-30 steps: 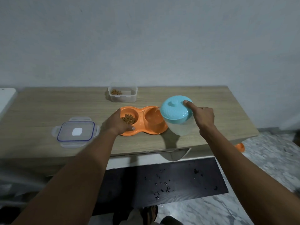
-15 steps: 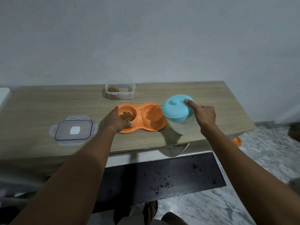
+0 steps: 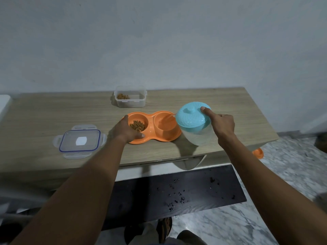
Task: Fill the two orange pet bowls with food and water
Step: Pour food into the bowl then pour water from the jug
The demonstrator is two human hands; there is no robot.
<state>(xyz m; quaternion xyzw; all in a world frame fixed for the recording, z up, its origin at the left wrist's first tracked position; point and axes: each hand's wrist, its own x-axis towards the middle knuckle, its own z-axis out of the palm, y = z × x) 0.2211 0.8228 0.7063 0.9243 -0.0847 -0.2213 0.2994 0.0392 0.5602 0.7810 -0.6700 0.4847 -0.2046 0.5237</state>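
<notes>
An orange double pet bowl (image 3: 168, 137) sits on the wooden table (image 3: 53, 112). Its left well holds brown kibble (image 3: 137, 125). The right well (image 3: 165, 123) takes a thin stream of water from a clear jug with a turquoise lid (image 3: 192, 117), tilted left over it. My right hand (image 3: 222, 125) grips the jug, the index finger pressing on the lid. My left hand (image 3: 126, 132) holds the bowl's left rim, thumb on the front edge.
A clear food container (image 3: 130, 96) with a little kibble stands behind the bowl. Its blue-rimmed lid (image 3: 80, 140) lies at the left. A dark lower shelf (image 3: 177, 190) with scattered crumbs sticks out below the table. An orange object (image 3: 258, 152) lies on the marble floor at right.
The view has shifted slightly; both hands keep their holds. The jug stays tilted over the right well and water keeps running in.
</notes>
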